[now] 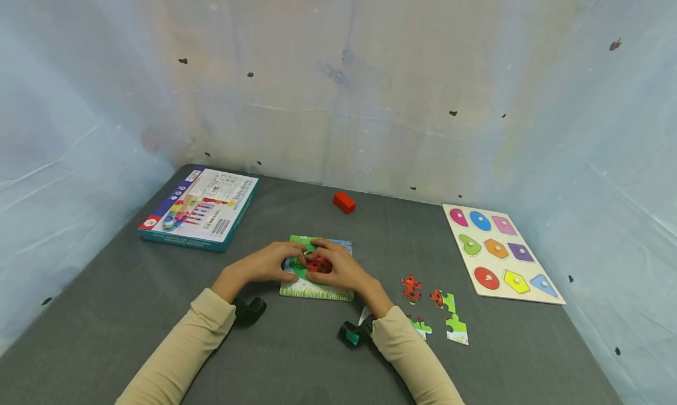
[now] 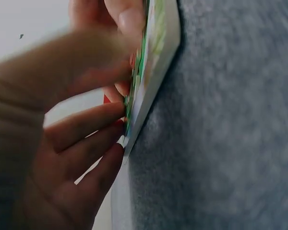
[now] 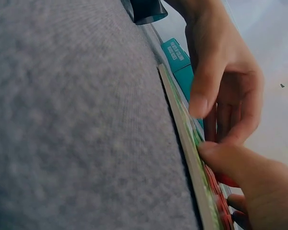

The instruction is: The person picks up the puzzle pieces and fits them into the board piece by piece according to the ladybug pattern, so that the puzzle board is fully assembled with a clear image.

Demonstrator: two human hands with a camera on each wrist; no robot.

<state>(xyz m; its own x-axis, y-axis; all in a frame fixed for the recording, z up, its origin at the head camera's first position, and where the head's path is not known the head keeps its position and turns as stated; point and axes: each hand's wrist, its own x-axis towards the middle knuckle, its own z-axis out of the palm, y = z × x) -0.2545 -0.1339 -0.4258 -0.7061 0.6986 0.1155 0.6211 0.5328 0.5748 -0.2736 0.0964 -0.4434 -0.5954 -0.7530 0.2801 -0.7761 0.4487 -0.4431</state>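
Observation:
A small ladybug jigsaw puzzle in its tray (image 1: 317, 290) lies flat on the dark cloth, green and blue with a grassy lower border. Over its left side is my left hand (image 1: 267, 263), fingers bent softly down and fingertips at the pieces. My right hand (image 1: 341, 267) reaches in from the right, its thumb and fingers spread around the red spotted ladybug (image 1: 319, 265). In the right wrist view the right thumb (image 3: 230, 160) presses at the puzzle's near side, while the left hand (image 3: 225, 81) hovers close over the surface. The hands hide part of the picture.
Loose puzzle pieces (image 1: 411, 289) lie right of the tray, some partly behind the right forearm. A wooden shape board (image 1: 502, 249) sits farther right. A red block (image 1: 344, 203) stands behind the tray, and a toy box (image 1: 203, 208) lies at the back left.

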